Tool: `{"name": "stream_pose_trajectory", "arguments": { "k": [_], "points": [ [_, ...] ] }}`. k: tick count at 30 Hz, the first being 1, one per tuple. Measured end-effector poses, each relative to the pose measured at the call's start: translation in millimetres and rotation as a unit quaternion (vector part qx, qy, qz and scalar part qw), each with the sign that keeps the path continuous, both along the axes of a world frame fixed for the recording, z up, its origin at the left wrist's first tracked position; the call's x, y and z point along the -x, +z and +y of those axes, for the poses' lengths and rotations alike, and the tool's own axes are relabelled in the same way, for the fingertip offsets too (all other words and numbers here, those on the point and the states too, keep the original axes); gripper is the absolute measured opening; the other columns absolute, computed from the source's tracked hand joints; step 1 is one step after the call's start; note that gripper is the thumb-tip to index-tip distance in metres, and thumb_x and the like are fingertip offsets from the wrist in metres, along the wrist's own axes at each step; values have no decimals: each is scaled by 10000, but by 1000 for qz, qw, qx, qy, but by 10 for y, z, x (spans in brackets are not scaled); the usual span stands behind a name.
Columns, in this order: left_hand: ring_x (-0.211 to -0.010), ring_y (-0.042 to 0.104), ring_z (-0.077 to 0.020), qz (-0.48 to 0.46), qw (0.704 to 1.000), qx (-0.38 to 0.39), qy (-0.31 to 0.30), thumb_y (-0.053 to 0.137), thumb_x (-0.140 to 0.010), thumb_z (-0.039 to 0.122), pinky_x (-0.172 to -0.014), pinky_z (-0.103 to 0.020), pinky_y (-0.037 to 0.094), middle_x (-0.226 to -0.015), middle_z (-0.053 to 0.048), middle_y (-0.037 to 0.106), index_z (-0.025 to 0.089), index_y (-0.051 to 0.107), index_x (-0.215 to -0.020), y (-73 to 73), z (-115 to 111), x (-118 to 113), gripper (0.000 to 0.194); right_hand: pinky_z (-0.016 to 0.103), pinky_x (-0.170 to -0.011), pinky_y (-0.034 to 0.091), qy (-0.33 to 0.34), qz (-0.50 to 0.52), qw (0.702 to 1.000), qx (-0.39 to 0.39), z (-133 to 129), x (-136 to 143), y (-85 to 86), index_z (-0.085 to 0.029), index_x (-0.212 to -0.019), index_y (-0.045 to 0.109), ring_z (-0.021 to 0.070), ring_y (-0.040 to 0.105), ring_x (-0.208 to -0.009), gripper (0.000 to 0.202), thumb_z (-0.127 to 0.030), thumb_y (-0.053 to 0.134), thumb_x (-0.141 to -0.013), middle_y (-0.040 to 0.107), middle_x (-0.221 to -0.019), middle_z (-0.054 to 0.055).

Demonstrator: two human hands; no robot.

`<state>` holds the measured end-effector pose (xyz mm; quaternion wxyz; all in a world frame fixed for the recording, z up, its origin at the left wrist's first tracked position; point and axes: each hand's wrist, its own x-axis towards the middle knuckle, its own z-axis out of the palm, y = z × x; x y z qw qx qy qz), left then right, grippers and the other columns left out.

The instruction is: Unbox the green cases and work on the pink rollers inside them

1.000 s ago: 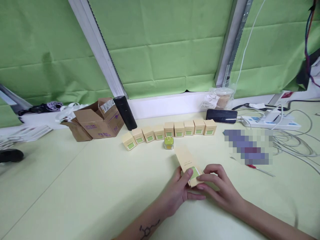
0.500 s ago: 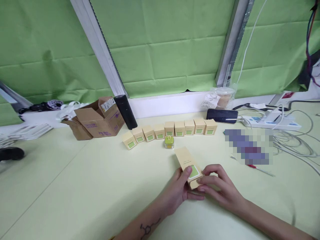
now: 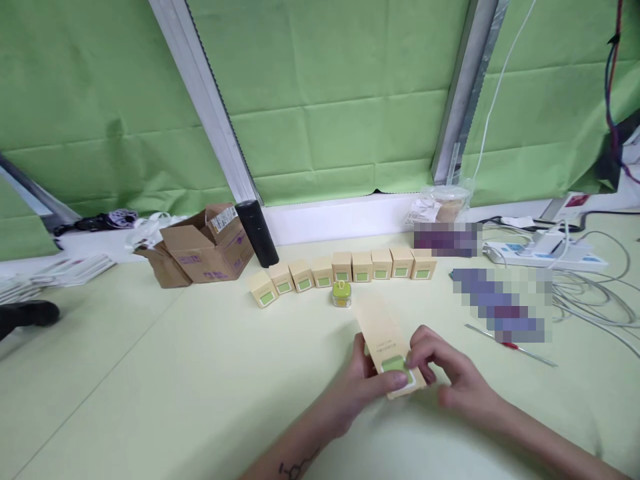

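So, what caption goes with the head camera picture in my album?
A left hand holds a cream box near a green-lidded jar and nine small boxes.

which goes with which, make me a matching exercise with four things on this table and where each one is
1. long cream carton
2. green-topped container
3. black cylinder
4. white power strip

A. just in front of the row of small boxes
B. beside the brown cardboard box
C. at the right, near the loose cables
D. in the left hand

Pairs: 1-D, 2-A, 3-B, 4-C
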<state>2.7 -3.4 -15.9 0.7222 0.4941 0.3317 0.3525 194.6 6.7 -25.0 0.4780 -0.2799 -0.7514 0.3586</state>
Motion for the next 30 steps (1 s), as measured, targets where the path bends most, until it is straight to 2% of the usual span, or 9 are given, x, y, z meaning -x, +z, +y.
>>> {"name": "stream_pose_trajectory", "arguments": {
  "k": [3, 6, 9, 12, 14, 17, 23, 27, 30],
  "points": [
    [-1086, 504, -233, 125, 982, -126, 57, 723, -670, 239, -873, -357, 428, -1161, -93, 503, 202, 290, -1176, 14, 48, 63, 667, 235, -420, 406, -78, 33, 993, 79, 360, 70, 199, -226, -940, 519, 97, 425, -456, 277, -454, 361, -945, 426, -644, -43],
    [-1032, 516, -205, 212, 960, -172, 55, 659, -710, 194, -842, -337, 434, -1165, -91, 478, 221, 192, -1248, 11, 55, 91, 713, 254, -505, 455, -95, -32, 992, 73, 848, 292, 345, -209, -953, 548, 149, 545, -652, 251, -442, 498, -876, 551, -778, 12],
    [-977, 537, -191, 244, 946, -214, 19, 622, -709, 156, -809, -320, 440, -1152, -85, 466, 235, 124, -1279, -18, 19, 73, 761, 306, -656, 474, -75, -89, 991, 63, 1240, 569, 317, -196, -892, 629, 179, 574, -744, 248, -411, 642, -769, 603, -809, 27],
    [-942, 542, -198, 298, 920, -252, -29, 602, -710, 163, -774, -323, 436, -1108, -71, 486, 240, 224, -1196, -74, -28, 41, 621, 344, -715, 466, -81, -122, 987, 65, 1406, 777, 178, -189, -841, 663, 201, 577, -758, 305, -377, 768, -626, 602, -830, 38],
    [-922, 545, -205, 321, 910, -257, -44, 599, -711, 184, -733, -317, 432, -1063, -62, 504, 238, 246, -1114, -115, -48, 25, 538, 360, -759, 459, -89, -123, 986, 66, 1404, 840, 106, -193, -784, 665, 225, 580, -831, 255, -362, 770, -624, 600, -860, 49],
    [-877, 558, -206, 332, 910, -246, -39, 616, -701, 210, -685, -307, 429, -1027, -55, 515, 239, 218, -1063, -164, -53, 11, 539, 365, -767, 472, -96, -100, 987, 79, 1286, 814, 105, -195, -723, 639, 235, 587, -885, 210, -402, 670, -734, 607, -869, 54],
    [-932, 573, -226, 322, 918, -231, -17, 662, -669, 227, -725, -324, 437, -1097, -83, 535, 231, 224, -1048, -182, -52, -11, 580, 313, -581, 553, -75, -22, 987, 143, 733, 460, 426, -199, -826, 537, 182, 629, -749, 340, -527, 455, -859, 618, -828, 36],
    [-1046, 556, -239, 298, 926, -232, -14, 643, -702, 233, -833, -350, 425, -1214, -112, 523, 220, 215, -1175, -137, -70, -23, 637, 298, -590, 560, -50, -13, 981, 185, 382, 236, 605, -184, -761, 572, 158, 625, -670, 350, -531, 556, -806, 635, -756, 25],
    [-1059, 553, -251, 296, 927, -228, -18, 653, -696, 235, -851, -363, 421, -1256, -133, 505, 208, 242, -1173, -107, -72, -26, 630, 301, -640, 547, -66, 12, 976, 207, 281, 176, 612, -193, -757, 593, 157, 612, -687, 335, -525, 587, -794, 630, -736, 15]
  ]
}}
